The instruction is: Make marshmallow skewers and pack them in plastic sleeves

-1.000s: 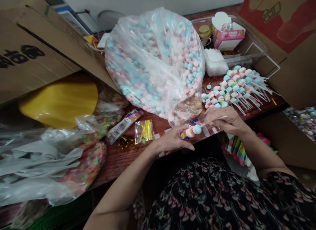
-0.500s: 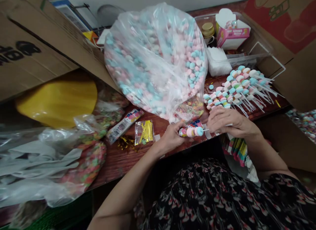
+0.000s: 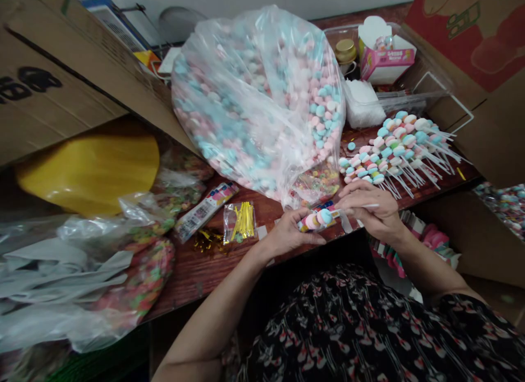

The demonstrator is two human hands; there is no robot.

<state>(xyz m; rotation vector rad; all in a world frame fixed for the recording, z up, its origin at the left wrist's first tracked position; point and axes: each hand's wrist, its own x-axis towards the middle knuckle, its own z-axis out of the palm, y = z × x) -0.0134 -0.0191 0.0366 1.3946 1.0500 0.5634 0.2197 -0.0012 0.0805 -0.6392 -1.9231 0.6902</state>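
Holds candy skewer (image 3: 318,220) near front edge of tabletop (image 3: 197,275), clamped in fingers of left hand (image 3: 289,230); grips its stick (image 3: 372,206) with fingers of right hand (image 3: 375,211) (just beside piled skewers (image 3: 396,149)).

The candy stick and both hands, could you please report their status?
Left hand holding candy stick by candies. Right hand gripping its white shaft. Candy bag just beyond, not between them.

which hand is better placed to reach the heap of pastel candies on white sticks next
Likely the right hand: it is close to the heap of pastel candies on white sticks and holds a thin white stick. The left hand is farther off, holding the short row of round pink and blue candies.
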